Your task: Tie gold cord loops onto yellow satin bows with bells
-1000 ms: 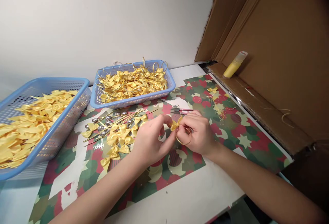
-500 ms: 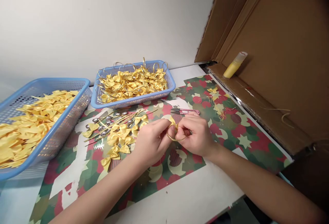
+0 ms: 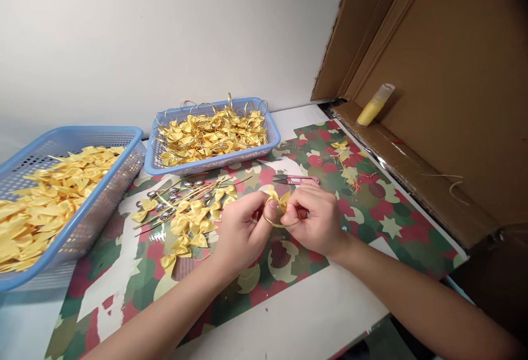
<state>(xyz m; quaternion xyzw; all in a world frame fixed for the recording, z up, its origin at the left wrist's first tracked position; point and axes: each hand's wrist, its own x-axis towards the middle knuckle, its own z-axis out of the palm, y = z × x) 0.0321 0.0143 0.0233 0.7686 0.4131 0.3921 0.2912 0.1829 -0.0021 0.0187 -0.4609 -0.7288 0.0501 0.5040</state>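
Between my two hands is a yellow ribbon bow [image 3: 279, 199] with a loop of gold wire [image 3: 275, 224] curving below it. My left hand [image 3: 246, 227] is closed, its thumb and fingers pinching the bow's left side and the wire. My right hand [image 3: 315, 218] is closed as well, fingertips pinching at the right side of the bow and the loop. Fingers hide the point where wire and ribbon meet. Loose yellow bows [image 3: 193, 218], gold wires [image 3: 181, 206] and silver bells [image 3: 166, 214] lie left of my hands. Thread snips [image 3: 296, 179] with a pink handle lie just beyond.
A blue basket [image 3: 214, 161] at the back holds bows with wire loops. Another blue basket [image 3: 61, 250] at the left is full of plain bows. Thread scraps [image 3: 352, 178] lie on the patterned sheet. At the right, a yellow tube [image 3: 375, 105] stands on a cardboard ledge [image 3: 412, 178].
The bow shows more openly between my hands now, its ribbon ends spread. My left thumb has shifted up slightly against it. Both hands keep their pinch.
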